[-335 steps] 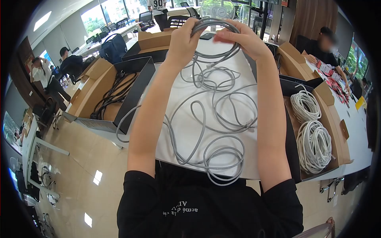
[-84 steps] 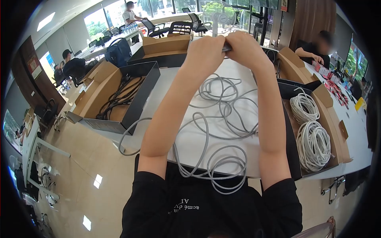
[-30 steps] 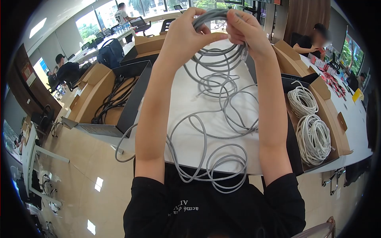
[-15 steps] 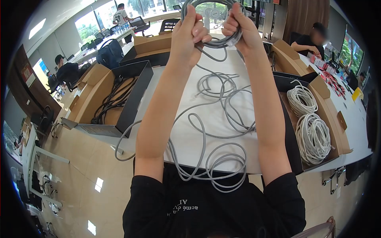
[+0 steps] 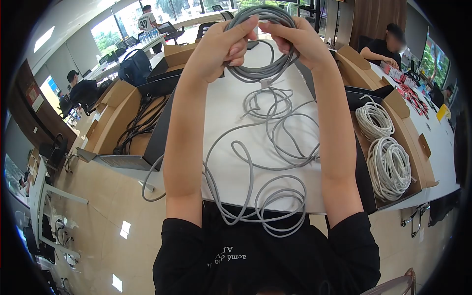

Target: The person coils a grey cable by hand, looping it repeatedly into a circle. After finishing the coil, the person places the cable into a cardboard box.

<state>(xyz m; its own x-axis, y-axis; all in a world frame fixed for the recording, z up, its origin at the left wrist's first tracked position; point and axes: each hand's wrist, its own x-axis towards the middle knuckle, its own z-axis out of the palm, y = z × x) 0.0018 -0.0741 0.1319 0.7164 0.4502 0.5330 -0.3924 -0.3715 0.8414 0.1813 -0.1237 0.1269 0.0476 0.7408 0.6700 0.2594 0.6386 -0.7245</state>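
A coil of grey network cable (image 5: 256, 74) is held up at the far end of the table between my two hands. My left hand (image 5: 219, 49) has its fingers curled round the coil's left side. On the opposite side, my right hand (image 5: 304, 43) grips the coil, its thumb and fingers reaching in near the top. A small pale piece (image 5: 266, 83) hangs at the coil's lower edge. Below, more grey cable (image 5: 248, 164) lies in loose loops on the white table (image 5: 228, 105), some hanging over the near edge.
To the left an open box (image 5: 110, 118) holds black cables (image 5: 142, 125). White cable coils (image 5: 389, 167) fill an open box (image 5: 415, 184) on the right. Further boxes (image 5: 179, 56) stand behind. A person (image 5: 386, 46) sits at the right-hand table; others are farther back.
Both hands have lowered slightly and spread a little apart. The coil now shows more of its ring, tilted toward me, and its lower edge sits lower. The loose loops have barely shifted.
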